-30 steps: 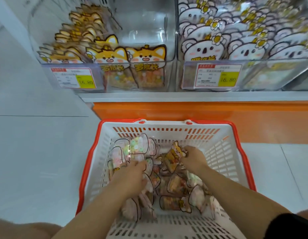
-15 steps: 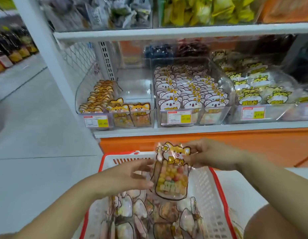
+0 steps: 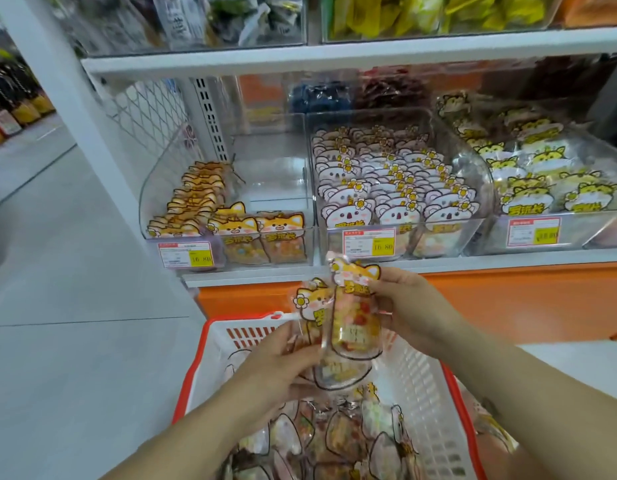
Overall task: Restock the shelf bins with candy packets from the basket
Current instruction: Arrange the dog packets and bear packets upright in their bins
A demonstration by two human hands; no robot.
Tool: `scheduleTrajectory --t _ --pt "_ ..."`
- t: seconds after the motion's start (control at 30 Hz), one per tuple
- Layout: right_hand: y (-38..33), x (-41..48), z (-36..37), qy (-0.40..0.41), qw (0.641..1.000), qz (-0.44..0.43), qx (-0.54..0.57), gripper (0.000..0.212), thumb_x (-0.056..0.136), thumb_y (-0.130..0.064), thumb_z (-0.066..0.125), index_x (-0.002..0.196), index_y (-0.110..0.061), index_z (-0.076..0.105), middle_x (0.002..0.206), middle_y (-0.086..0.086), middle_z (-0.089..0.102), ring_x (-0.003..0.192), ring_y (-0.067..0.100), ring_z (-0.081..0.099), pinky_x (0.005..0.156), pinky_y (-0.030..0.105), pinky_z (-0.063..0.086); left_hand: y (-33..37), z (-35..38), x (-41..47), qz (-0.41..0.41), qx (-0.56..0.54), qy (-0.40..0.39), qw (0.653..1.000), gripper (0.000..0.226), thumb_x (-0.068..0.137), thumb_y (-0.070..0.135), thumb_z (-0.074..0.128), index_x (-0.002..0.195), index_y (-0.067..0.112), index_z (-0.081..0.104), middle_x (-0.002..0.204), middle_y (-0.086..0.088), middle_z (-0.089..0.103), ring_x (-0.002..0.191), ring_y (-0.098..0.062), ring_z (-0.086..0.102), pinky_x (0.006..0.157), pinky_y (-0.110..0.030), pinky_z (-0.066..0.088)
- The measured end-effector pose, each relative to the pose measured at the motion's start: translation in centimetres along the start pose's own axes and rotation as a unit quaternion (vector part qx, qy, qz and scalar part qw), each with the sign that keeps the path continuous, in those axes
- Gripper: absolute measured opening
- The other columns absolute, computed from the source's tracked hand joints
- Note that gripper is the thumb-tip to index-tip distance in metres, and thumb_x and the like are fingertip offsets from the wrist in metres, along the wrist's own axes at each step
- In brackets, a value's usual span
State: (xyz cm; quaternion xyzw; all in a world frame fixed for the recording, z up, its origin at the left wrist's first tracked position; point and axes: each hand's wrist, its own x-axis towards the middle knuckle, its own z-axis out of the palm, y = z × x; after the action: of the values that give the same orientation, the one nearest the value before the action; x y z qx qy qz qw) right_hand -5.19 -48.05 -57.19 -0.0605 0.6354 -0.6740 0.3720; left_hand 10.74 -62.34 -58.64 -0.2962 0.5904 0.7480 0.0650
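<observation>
Two fox-faced candy packets are held above the basket (image 3: 195,374), clear of the loose packets (image 3: 334,441) lying in it. The right hand (image 3: 412,308) pinches the upper packet (image 3: 356,327) by its printed header, thumb and fingers closed on the card edge. The left hand (image 3: 279,372) grips the lower packet (image 3: 312,304) from the side, fingers curled round its clear pouch. The two packets overlap, the upper one in front, both upright with faces toward the camera.

Step in hand, as judged: transfer from basket to shelf, packets picked and gathered as a pair. Above and beyond the basket, on the lowest shelf (image 3: 251,277), stands the fox bin (image 3: 276,161). Its front row holds matching packets and its rear right part is bare. The koala bin (image 3: 449,233), above the basket's right side, appears full.

The next move probably calls for carrying both packets up and forward from the basket to the fox bin. They should stand upright behind the front row, header uppermost, without toppling that row.
</observation>
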Motion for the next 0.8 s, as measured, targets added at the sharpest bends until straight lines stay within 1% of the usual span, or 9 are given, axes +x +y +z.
scheduleTrajectory --t 0.07,0.17,0.33,0.47,0.57,0.6,0.67,0.73,0.8 --pt "-0.4 0.7 -0.4 0.054 0.998 -0.001 0.033 0.016 0.100 -0.005 0.047 0.099 -0.005 0.063 0.079 0.014 0.061 0.057 0.016 0.052 0.055 0.029 0.046 -0.2 -0.6 0.5 0.030 0.002 0.029 0.999 0.046 0.091 0.009 0.071 0.132 0.025 0.058 0.117 -0.008 0.073 0.101 -0.027 0.073 0.080 -0.049 0.061" --pt "-0.2 0.7 0.0 0.072 0.997 0.027 0.018 0.005 0.096 -0.004 0.053 0.095 -0.006 0.058 0.079 0.011 0.056 0.062 0.018 0.049 0.060 0.034 0.044 -0.2 -1.2 0.9 0.077 0.069 0.076 0.992 0.065 0.078 0.031 0.083 0.133 0.047 0.053 0.117 0.008 0.073 0.107 -0.018 0.071 0.093 -0.046 0.057" --pt "2.3 -0.8 2.5 0.006 0.995 0.093 0.044 0.015 0.095 -0.004 0.060 0.080 -0.008 0.063 0.077 0.011 0.063 0.073 0.024 0.056 0.068 0.040 0.047 -0.4 -1.2 0.7 0.105 0.126 0.138 0.977 0.065 0.076 0.038 0.084 0.135 0.033 0.057 0.112 0.015 0.073 0.106 -0.008 0.069 0.102 -0.043 0.052" --pt "2.6 -0.9 2.7 0.044 0.994 0.074 0.063 0.012 0.097 -0.007 0.060 0.087 -0.009 0.067 0.076 0.008 0.068 0.064 0.019 0.063 0.054 0.036 0.052 -0.6 -1.2 0.2 0.111 0.102 0.161 0.975 0.048 0.078 0.046 0.082 0.122 0.041 0.063 0.111 0.018 0.072 0.107 -0.009 0.068 0.101 -0.045 0.052" --pt "2.4 -1.1 2.3 0.105 0.990 0.050 0.078 0.014 0.098 -0.008 0.059 0.086 -0.010 0.066 0.076 0.007 0.067 0.070 0.020 0.058 0.057 0.035 0.050 -0.5 -1.2 0.0 0.102 0.042 0.138 0.984 0.032 0.073 0.061 0.074 0.103 0.053 0.068 0.114 0.015 0.072 0.110 -0.013 0.068 0.101 -0.047 0.052" --pt "2.4 -1.2 2.2 0.115 0.989 0.043 0.081 0.013 0.098 -0.008 0.059 0.087 -0.010 0.067 0.077 0.007 0.067 0.072 0.021 0.056 0.059 0.036 0.050 -0.4 -1.2 -0.1 0.087 0.024 0.124 0.988 0.039 0.068 0.068 0.073 0.105 0.054 0.067 0.120 0.013 0.070 0.112 -0.015 0.068 0.100 -0.047 0.053" --pt "2.4 -1.4 2.5 0.120 0.989 0.031 0.082 0.010 0.097 -0.007 0.060 0.090 -0.009 0.066 0.076 0.007 0.069 0.070 0.020 0.059 0.058 0.036 0.051 -0.5 -1.1 0.0 0.046 -0.019 0.075 0.996 0.070 0.065 0.075 0.075 0.126 0.044 0.061 0.134 0.006 0.063 0.115 -0.022 0.067 0.094 -0.048 0.057" --pt "3.0 -1.7 3.3 0.132 0.988 0.013 0.076 0.004 0.095 -0.008 0.062 0.097 -0.009 0.065 0.083 0.010 0.072 0.068 0.020 0.065 0.060 0.039 0.055 -0.2 -0.3 -0.4 0.019 -0.033 0.014 0.999 0.081 0.061 0.071 0.082 0.129 0.034 0.058 0.128 0.002 0.066 0.111 -0.024 0.069 0.085 -0.047 0.060" --pt "3.8 -2.0 4.1 0.168 0.983 0.000 0.073 0.015 0.093 -0.009 0.066 0.107 -0.013 0.062 0.097 0.015 0.074 0.078 0.028 0.072 0.071 0.047 0.060 -0.2 0.4 -0.7 0.020 0.018 0.002 1.000 0.073 0.062 0.060 0.086 0.123 0.034 0.057 0.113 0.008 0.072 0.105 -0.017 0.070 0.087 -0.047 0.060"
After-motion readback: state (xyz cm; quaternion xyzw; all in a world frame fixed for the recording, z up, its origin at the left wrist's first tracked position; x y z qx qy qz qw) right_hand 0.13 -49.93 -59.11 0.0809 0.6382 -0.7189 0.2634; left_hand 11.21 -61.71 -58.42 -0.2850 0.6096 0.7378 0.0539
